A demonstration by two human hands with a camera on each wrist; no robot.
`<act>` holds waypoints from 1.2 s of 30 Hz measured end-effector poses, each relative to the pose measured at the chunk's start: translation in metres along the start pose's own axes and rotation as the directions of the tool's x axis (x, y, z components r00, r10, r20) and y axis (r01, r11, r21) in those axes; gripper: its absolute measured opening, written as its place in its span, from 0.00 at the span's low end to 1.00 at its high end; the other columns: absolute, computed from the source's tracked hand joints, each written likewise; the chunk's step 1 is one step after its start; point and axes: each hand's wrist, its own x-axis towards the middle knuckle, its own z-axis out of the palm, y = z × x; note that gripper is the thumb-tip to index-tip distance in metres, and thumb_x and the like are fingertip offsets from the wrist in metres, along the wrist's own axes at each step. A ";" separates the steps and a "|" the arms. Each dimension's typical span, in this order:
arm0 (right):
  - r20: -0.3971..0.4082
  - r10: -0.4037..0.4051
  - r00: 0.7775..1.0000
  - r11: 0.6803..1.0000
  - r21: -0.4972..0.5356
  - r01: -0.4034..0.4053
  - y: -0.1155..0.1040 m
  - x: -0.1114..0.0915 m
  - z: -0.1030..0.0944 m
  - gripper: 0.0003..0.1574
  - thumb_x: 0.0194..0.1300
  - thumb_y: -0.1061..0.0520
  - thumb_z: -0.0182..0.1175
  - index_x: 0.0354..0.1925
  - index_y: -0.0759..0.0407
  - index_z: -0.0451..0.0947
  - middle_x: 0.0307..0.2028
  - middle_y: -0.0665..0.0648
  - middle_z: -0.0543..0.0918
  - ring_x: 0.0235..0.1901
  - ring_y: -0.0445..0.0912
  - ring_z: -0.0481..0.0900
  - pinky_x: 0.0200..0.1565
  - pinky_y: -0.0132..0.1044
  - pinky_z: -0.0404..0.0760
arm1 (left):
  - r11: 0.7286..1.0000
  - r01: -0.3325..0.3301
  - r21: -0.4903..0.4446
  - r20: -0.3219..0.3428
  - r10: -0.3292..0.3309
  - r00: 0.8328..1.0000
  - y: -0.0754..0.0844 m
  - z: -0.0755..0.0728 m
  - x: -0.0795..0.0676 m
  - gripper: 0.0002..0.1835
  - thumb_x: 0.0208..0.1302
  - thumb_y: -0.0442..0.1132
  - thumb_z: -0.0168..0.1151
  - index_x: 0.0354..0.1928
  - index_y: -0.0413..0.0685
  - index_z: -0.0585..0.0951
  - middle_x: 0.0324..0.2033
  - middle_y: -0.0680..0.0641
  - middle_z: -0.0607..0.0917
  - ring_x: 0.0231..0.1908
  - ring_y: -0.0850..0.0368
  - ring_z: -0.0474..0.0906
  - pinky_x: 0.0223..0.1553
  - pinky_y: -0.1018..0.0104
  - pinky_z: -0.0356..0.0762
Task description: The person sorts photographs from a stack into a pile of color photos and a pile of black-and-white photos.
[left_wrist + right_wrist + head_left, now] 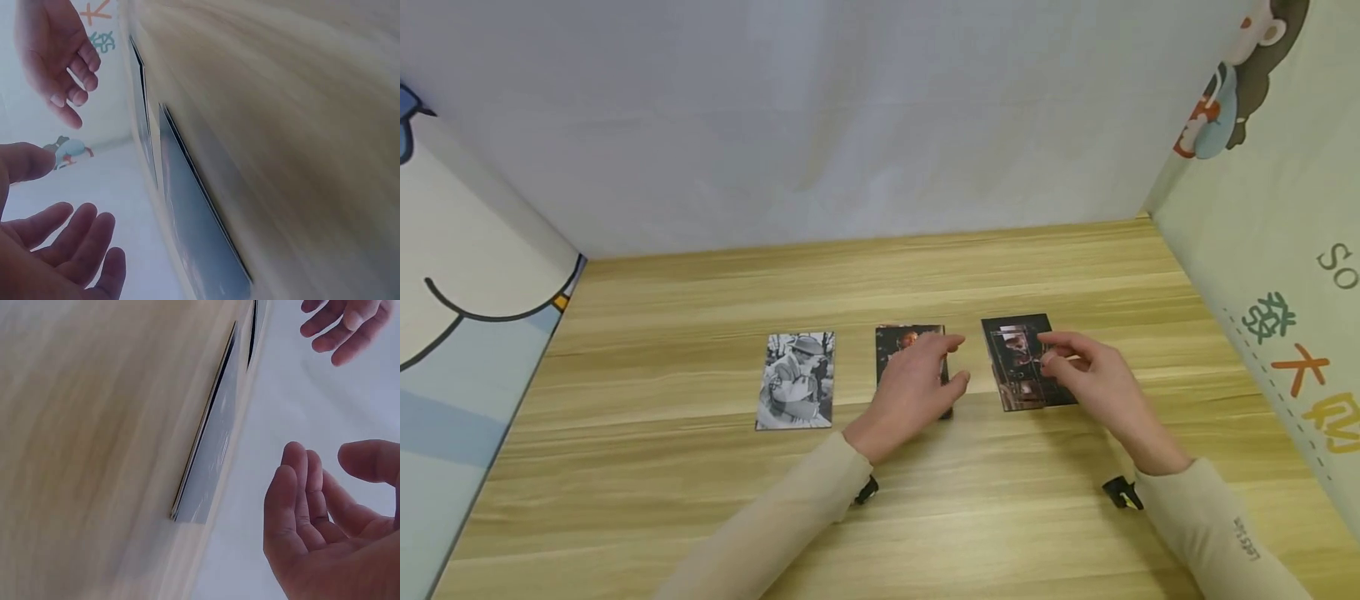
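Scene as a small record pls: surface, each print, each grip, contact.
surface: wood-grain table
left print: black-and-white, figure in a hat, uncovered
middle print: dark, partly hidden in head view
right print: dark, turned slightly askew
left grip: above middle print, fingers relaxed, holding nothing
right grip: above right print's right side, thumb and fingers apart, holding nothing
contact: none visible in wrist views

The left photo (795, 381), middle photo (892, 340) and right photo (1017, 364) lie apart on the table (640, 475) (backdrop (775, 142) behind).
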 end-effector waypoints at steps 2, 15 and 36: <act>0.008 -0.006 1.000 1.000 0.003 0.006 -0.002 -0.001 0.002 0.28 0.77 0.56 0.53 0.70 0.66 0.73 0.50 0.65 0.82 0.50 0.55 0.85 0.41 0.27 0.80 | 1.000 -0.007 -0.005 -0.009 0.007 1.000 -0.004 -0.005 -0.005 0.26 0.72 0.45 0.65 0.68 0.47 0.78 0.61 0.46 0.81 0.44 0.53 0.82 0.51 0.52 0.81; 0.089 -0.055 0.995 0.998 0.042 0.051 -0.008 -0.006 0.020 0.30 0.78 0.54 0.56 0.72 0.64 0.70 0.58 0.68 0.81 0.55 0.60 0.83 0.42 0.28 0.81 | 0.998 0.013 -0.067 -0.105 -0.020 0.994 -0.031 -0.025 -0.032 0.29 0.69 0.42 0.67 0.69 0.42 0.76 0.72 0.43 0.71 0.67 0.42 0.73 0.65 0.39 0.70; 0.174 -0.140 0.975 0.986 -0.066 0.153 -0.019 0.011 0.054 0.33 0.75 0.57 0.59 0.73 0.66 0.68 0.60 0.67 0.80 0.58 0.59 0.81 0.56 0.56 0.81 | 0.982 0.170 -0.083 -0.101 -0.178 0.979 -0.059 -0.026 -0.052 0.37 0.66 0.44 0.70 0.73 0.41 0.70 0.65 0.39 0.75 0.60 0.43 0.76 0.62 0.46 0.75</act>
